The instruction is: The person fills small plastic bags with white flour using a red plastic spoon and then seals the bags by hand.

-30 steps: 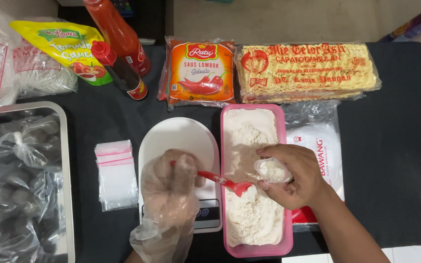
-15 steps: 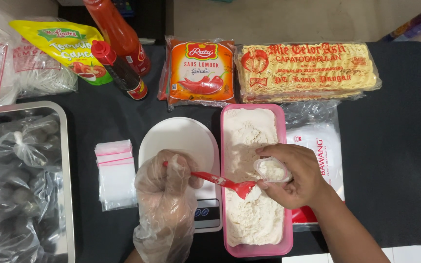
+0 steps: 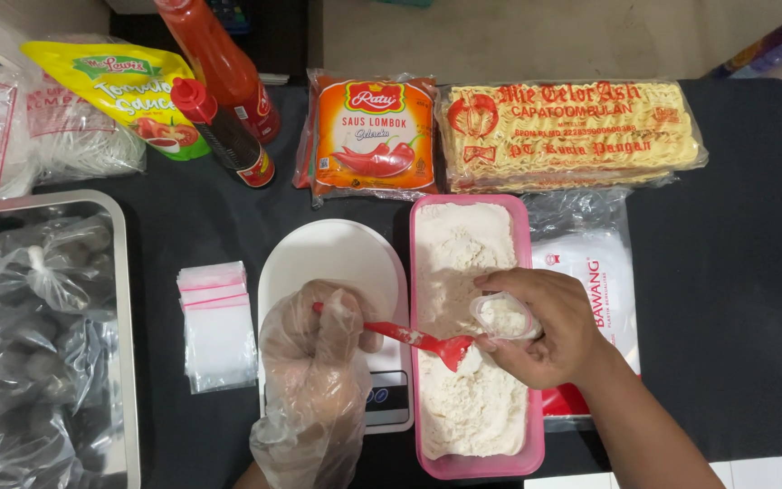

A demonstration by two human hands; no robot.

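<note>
flour [image 3: 468,407] fills a pink tub [image 3: 534,362]; some already sits in the small clear bag [image 3: 504,317] pinched in the bare right hand [image 3: 545,330]. gloved left hand [image 3: 314,362], at nine o'clock, clenches a red spoon [image 3: 423,342]. empty zip bags [image 3: 214,321] wait further left.

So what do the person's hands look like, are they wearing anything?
The left hand wears a loose, see-through plastic glove, crinkly and baggy, reaching past the wrist. The right hand is bare: no glove, and no ring, watch or sleeve shows on it or on the forearm in view.
</note>
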